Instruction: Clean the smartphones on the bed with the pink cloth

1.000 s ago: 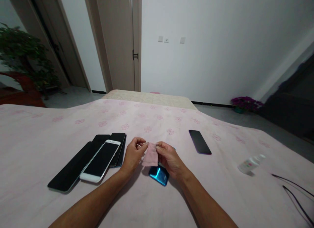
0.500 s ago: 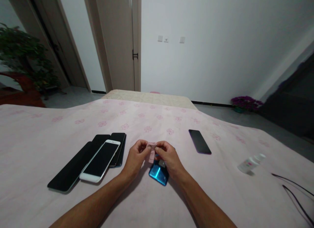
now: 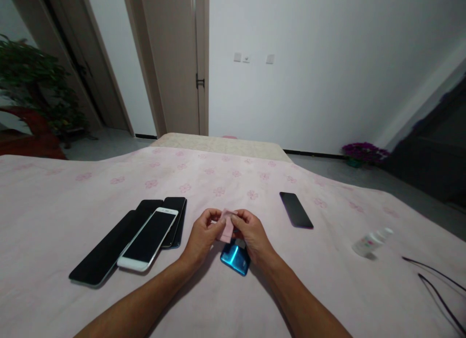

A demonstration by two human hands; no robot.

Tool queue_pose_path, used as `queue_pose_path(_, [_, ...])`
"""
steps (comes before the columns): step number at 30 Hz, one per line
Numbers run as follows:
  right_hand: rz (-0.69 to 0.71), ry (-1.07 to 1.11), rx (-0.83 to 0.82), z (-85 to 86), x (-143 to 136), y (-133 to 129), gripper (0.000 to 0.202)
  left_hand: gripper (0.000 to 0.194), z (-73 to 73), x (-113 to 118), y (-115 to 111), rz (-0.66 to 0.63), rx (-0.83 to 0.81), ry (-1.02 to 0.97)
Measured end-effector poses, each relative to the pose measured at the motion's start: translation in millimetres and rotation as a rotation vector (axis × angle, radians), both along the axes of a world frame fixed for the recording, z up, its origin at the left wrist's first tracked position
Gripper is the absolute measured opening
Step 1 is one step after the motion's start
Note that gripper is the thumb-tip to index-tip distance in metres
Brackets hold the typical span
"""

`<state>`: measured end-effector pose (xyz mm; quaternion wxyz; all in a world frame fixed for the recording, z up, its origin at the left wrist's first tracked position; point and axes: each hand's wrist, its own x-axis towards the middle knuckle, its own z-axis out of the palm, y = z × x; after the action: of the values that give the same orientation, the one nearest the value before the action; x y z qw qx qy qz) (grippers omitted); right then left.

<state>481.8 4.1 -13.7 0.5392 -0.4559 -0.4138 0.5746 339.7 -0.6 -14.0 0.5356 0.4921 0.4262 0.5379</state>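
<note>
A small pink cloth [image 3: 227,228] is pinched between my two hands, near the middle of the view. My left hand [image 3: 202,233] grips its left side between thumb and fingers. On the other side, my right hand [image 3: 252,232] pinches its upper right edge. Just below them a shiny blue phone [image 3: 235,259] lies back up on the bedspread, its upper end partly hidden by the cloth and my right hand. Left of my hands, a white phone [image 3: 147,241] with a dark screen rests partly on several black phones [image 3: 105,248].
Another dark phone [image 3: 296,210] lies to the right. Beyond it are a clear spray bottle [image 3: 371,242] on its side and black cables [image 3: 435,289]. Everything rests on a pink flowered bedspread [image 3: 218,175]. A door [image 3: 171,61] and white wall stand behind.
The cloth has been turned between my fingers and now shows a wider, flatter face, tilted to the right. My hands stay in nearly the same place; the phones have not moved.
</note>
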Motion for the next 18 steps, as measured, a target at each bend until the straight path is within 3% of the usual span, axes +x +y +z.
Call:
queue_pose_path(8, [0.039,0.01,-0.008,1.7,-1,1,0.042,0.027,-4.2,-5,6,-0.027,-0.016,0.072])
queue_pose_path(10, [0.03,-0.037,0.03,2.5,-2,0,0.036,0.026,-4.6,-5,7,-0.021,-0.015,0.073])
queue_pose_path(15, [-0.074,-0.259,0.267,0.2,2,2,0.009,0.027,-1.3,-4,5,-0.047,-0.059,0.052])
queue_pose_path(18, [-0.111,-0.438,0.493,0.6,8,2,0.006,0.028,1.2,-3,4,-0.109,-0.104,-0.002])
